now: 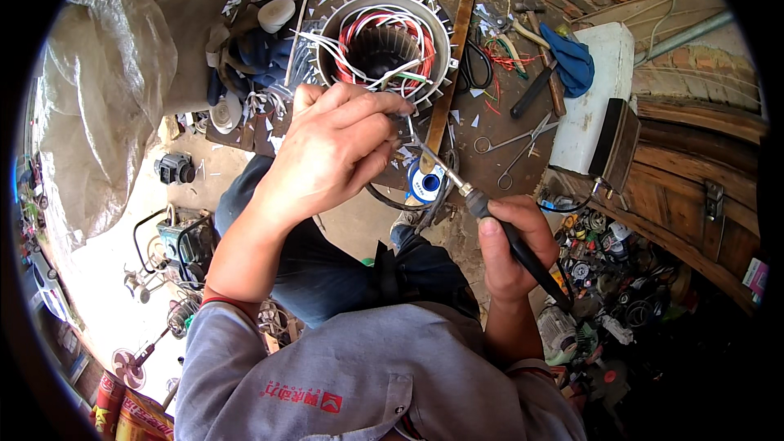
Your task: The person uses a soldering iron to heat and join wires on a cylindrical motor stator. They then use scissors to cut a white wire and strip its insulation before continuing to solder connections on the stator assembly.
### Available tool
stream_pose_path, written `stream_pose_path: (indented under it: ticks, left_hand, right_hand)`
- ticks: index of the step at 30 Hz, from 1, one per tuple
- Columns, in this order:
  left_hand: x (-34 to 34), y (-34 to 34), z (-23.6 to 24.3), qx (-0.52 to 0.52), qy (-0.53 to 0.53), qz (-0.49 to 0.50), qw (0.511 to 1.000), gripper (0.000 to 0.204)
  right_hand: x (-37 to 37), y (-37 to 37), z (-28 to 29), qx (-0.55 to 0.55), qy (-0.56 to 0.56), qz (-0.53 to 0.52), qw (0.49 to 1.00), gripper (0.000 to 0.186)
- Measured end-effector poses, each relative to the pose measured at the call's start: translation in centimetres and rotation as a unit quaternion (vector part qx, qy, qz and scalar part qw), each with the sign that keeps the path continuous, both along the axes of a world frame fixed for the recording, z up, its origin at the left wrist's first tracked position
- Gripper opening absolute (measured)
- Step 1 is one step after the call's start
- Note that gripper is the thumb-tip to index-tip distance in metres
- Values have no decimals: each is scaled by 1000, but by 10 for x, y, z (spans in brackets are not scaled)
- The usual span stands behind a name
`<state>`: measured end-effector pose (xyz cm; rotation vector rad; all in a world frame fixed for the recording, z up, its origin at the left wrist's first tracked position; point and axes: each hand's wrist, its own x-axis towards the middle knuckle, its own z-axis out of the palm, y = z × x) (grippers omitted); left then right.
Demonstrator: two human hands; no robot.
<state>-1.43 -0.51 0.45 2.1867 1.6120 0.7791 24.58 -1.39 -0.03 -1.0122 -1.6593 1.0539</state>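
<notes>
My right hand (pixel 513 257) grips the black handle of a soldering iron (pixel 477 202), which slants up and left. Its metal shaft ends just below the fingertips of my left hand (pixel 339 135). Those fingers are closed in a pinch on a thin wire end (pixel 410 124), close to the iron's tip; whether iron and wire touch is hard to tell. Right behind my left hand stands a round metal motor stator (pixel 445 42), with red and white wires (pixel 353 37) looped inside its rim. Part of the stator's near side is hidden by my left hand.
A blue-and-white spool (pixel 426 185) sits at the bench's near edge. Scissors (pixel 510 147), a hammer (pixel 555 86), a blue cloth (pixel 572 63) and a long flat wooden strip (pixel 457 49) lie to the right. White tape rolls (pixel 276 14) are at left.
</notes>
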Motion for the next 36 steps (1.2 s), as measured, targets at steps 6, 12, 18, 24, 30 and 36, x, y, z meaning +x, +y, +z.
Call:
stream_pose_path:
  ticks: [6,12,18,24,30,36]
  left_hand:
    - [0,1,0,5,6,-2,1000,12]
    - [1,1,1,5,5,-1,1000,14]
    - [-1,1,2,-8,-8,-6,1000,14]
    - [-4,2,4,-14,-28,-21,999,14]
    - [-7,1,7,-20,-45,-27,998,13]
    - [-5,-5,16,11,-57,-7,998,13]
  right_hand:
    - [0,0,0,-1,-2,-2,1000,20]
    - [0,0,1,-6,-1,-2,1000,20]
    - [0,0,1,-5,-2,-2,1000,19]
    - [8,-5,-3,15,33,-31,999,21]
    - [11,-5,-6,11,82,-43,996,25]
    - [1,-6,-9,15,111,-80,990,26]
